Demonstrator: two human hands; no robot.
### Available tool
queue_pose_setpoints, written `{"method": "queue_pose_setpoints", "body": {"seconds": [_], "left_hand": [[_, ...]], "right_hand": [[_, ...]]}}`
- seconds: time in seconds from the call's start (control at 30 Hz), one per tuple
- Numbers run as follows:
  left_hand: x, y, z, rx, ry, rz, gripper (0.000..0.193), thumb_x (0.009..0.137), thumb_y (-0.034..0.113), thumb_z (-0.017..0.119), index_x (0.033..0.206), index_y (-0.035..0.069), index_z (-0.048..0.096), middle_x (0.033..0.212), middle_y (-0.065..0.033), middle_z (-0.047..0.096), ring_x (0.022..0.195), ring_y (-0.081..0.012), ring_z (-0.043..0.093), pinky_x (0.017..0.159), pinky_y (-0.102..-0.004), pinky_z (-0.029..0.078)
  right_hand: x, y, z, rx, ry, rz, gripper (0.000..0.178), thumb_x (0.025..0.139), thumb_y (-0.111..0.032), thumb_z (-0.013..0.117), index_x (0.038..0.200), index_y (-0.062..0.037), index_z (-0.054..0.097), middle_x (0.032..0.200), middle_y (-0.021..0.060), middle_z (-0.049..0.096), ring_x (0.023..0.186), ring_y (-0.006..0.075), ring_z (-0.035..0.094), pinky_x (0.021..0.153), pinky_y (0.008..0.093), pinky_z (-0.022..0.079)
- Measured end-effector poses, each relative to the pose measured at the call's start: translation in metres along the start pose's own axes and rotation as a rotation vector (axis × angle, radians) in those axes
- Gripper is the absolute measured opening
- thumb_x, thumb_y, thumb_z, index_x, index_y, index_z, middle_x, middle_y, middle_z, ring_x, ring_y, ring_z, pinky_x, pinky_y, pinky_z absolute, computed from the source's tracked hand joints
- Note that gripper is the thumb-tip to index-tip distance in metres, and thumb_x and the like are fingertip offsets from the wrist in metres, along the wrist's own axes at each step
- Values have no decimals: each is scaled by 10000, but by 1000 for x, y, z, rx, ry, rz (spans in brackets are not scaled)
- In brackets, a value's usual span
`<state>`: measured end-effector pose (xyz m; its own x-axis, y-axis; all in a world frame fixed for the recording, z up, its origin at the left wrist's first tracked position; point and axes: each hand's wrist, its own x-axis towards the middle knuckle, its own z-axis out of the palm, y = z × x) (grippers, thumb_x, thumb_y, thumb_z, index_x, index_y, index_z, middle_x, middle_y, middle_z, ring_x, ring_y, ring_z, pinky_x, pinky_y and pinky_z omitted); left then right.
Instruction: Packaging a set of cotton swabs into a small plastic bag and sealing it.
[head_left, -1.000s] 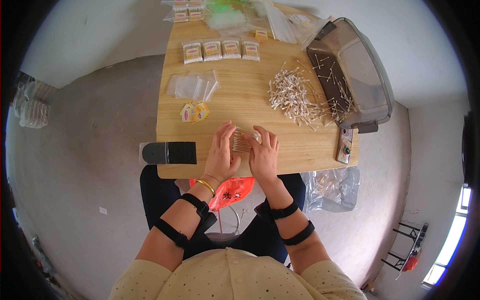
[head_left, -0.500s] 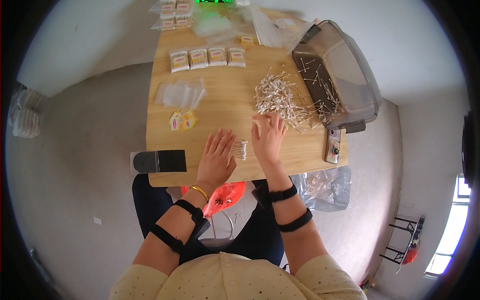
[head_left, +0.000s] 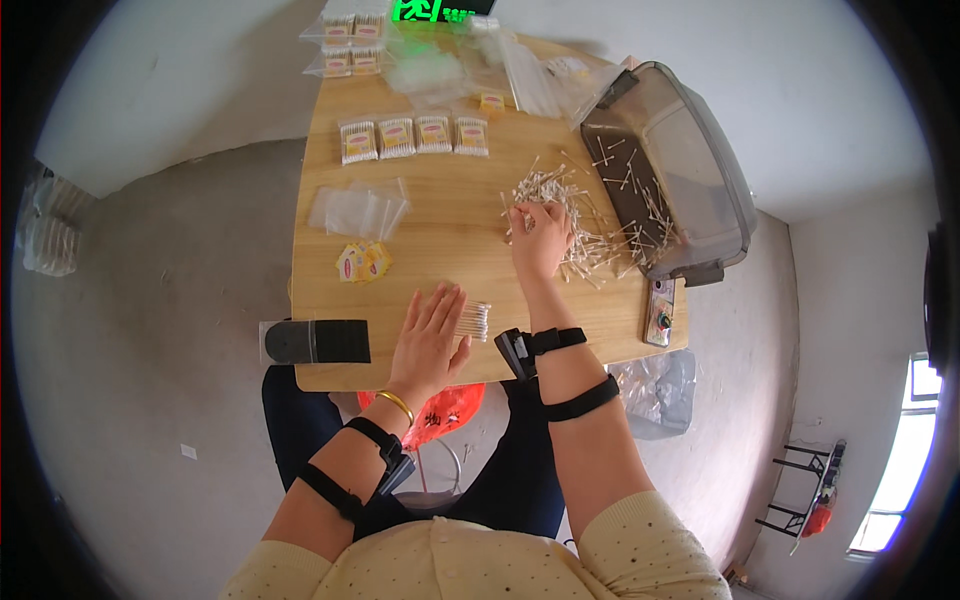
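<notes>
Apparently, the step in hand is gathering from the loose, tangled pile of white-tipped cotton swabs (head_left: 548, 187): the right hand (head_left: 541, 240) is over its near edge with fingers bent, though whether they grip any swabs is too small to tell. The left hand (head_left: 428, 345) lies flat, fingers extended and grasping nothing, beside or partly over a neat row of aligned cotton swabs (head_left: 475, 321) on the pale wooden surface (head_left: 450, 240). The next move seems to call for a light pinch, leaving that row undisturbed.

Table (head_left: 450, 230): pale wood
Front: swab row (head_left: 478, 320), black pad (head_left: 340, 341)
Left: bags (head_left: 360, 209), cards (head_left: 362, 262)
Right: swab pile (head_left: 545, 184), bin (head_left: 700, 125), phone (head_left: 658, 312)
Back: packs (head_left: 396, 138)
</notes>
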<state>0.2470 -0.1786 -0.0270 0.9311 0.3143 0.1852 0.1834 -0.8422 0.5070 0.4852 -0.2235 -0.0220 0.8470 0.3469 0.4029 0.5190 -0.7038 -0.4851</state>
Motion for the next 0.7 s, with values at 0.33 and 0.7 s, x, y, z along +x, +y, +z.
{"method": "queue_pose_setpoints", "body": {"seconds": [0.33, 0.7], "left_hand": [[-2, -7, 3, -136, 62, -37, 726, 968, 290, 554, 1571, -24, 299, 1609, -204, 373, 1524, -331, 328, 1292, -492, 186], [-3, -6, 2, -332, 186, -84, 788, 900, 113, 603, 1587, -37, 247, 1643, -257, 283, 1495, -445, 327, 1240, -476, 305]], "right_hand": [[-19, -6, -44, 186, 1, -313, 102, 834, -160, 765, 926, -152, 722, 984, 44, 648, 998, 291, 596, 895, 443, 429], [-96, -16, -54, 121, -458, -430, 245, 845, -48, 694, 1074, -124, 737, 1092, 57, 626, 1079, 299, 588, 939, 450, 474]]}}
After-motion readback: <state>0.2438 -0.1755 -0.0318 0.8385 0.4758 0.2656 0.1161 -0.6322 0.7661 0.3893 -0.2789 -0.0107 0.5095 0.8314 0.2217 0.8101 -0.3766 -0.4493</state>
